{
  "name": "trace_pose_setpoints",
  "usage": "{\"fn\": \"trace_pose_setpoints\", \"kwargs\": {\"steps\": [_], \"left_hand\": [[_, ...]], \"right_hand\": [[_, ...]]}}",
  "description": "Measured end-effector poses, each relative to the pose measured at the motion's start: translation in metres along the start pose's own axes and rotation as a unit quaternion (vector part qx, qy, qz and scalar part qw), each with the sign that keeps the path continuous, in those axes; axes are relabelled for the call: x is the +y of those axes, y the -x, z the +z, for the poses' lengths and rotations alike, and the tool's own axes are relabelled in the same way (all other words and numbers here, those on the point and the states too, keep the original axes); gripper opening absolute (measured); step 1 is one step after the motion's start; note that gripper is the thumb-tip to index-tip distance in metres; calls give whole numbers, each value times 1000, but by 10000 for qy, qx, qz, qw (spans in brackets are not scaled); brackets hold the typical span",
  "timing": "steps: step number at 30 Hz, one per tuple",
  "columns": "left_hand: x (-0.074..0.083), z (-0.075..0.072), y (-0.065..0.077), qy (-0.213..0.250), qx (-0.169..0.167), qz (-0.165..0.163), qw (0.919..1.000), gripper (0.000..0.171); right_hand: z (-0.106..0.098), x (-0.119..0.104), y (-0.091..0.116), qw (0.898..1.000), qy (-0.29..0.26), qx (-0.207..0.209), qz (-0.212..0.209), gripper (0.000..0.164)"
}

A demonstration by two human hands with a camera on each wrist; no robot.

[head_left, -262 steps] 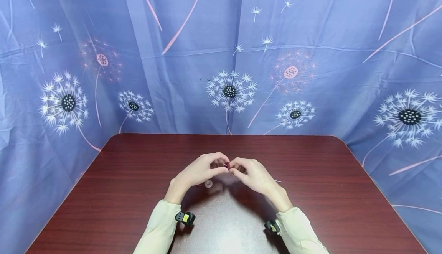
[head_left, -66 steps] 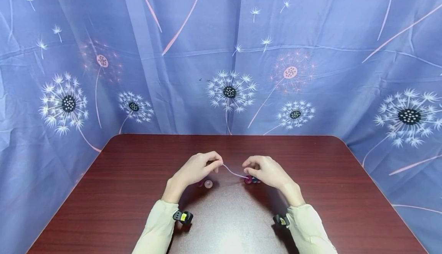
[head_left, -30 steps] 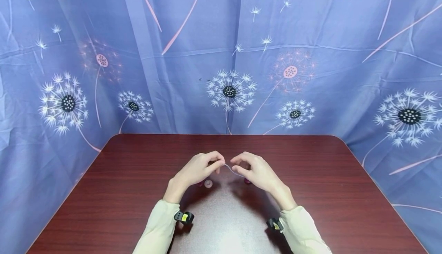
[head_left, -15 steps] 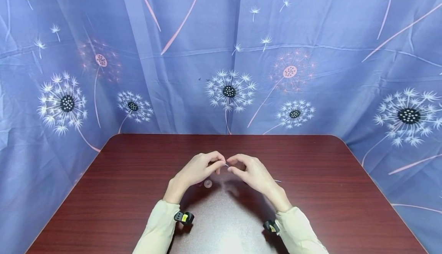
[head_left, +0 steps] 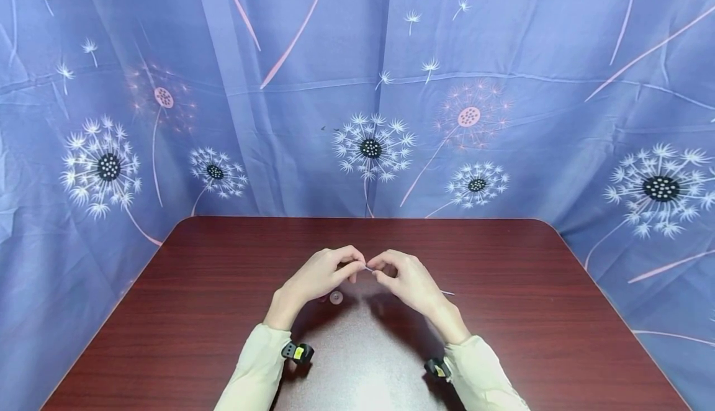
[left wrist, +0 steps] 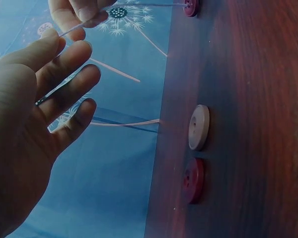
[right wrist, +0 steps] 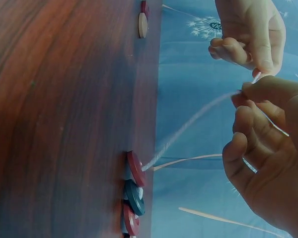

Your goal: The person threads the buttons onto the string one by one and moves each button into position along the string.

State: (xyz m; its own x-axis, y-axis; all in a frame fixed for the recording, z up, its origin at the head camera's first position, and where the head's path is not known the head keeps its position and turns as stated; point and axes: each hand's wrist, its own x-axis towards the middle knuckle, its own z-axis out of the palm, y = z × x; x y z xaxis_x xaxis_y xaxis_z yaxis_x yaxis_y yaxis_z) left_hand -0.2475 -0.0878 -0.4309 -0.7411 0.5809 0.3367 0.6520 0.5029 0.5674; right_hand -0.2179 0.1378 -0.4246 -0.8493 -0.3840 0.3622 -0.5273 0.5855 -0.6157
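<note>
Between both hands runs a pale string (right wrist: 188,124). My left hand (head_left: 318,276) pinches its upper end with thumb and index finger, the other fingers loosely spread. Right beside those fingertips, my right hand (head_left: 410,284) pinches the same string with thumb and index finger. From there the string slopes down to a red button (right wrist: 135,168) threaded on it, followed by a dark blue-green button (right wrist: 134,197) and another red button (right wrist: 131,219) on the table. In the head view the right hand hides these. A whitish button (head_left: 336,298) and a loose red button (left wrist: 193,181) are below my left hand.
The dark red wooden table (head_left: 223,336) reflects a bright light near its front. The string's other end (head_left: 448,293) sticks out past the right wrist. A blue dandelion-print curtain (head_left: 290,119) hangs behind and on both sides.
Earlier both hands held a red button; later it lay on the string by the right hand. Since then the right hand has moved left and pinches the string beside the nearly still left hand.
</note>
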Motion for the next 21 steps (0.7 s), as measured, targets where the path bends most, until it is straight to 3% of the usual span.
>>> {"fn": "trace_pose_setpoints", "kwargs": {"steps": [5, 14, 21], "left_hand": [[1, -1, 0, 14, -93, -53, 9999, 10], [1, 0, 0, -55, -174, -96, 9998, 10], [0, 2, 0, 220, -317, -434, 9983, 21]], "right_hand": [[-1, 0, 0, 9999, 89, 58, -133, 12], [-2, -1, 1, 9999, -53, -17, 155, 8], [-3, 0, 0, 9998, -55, -5, 170, 8]]}}
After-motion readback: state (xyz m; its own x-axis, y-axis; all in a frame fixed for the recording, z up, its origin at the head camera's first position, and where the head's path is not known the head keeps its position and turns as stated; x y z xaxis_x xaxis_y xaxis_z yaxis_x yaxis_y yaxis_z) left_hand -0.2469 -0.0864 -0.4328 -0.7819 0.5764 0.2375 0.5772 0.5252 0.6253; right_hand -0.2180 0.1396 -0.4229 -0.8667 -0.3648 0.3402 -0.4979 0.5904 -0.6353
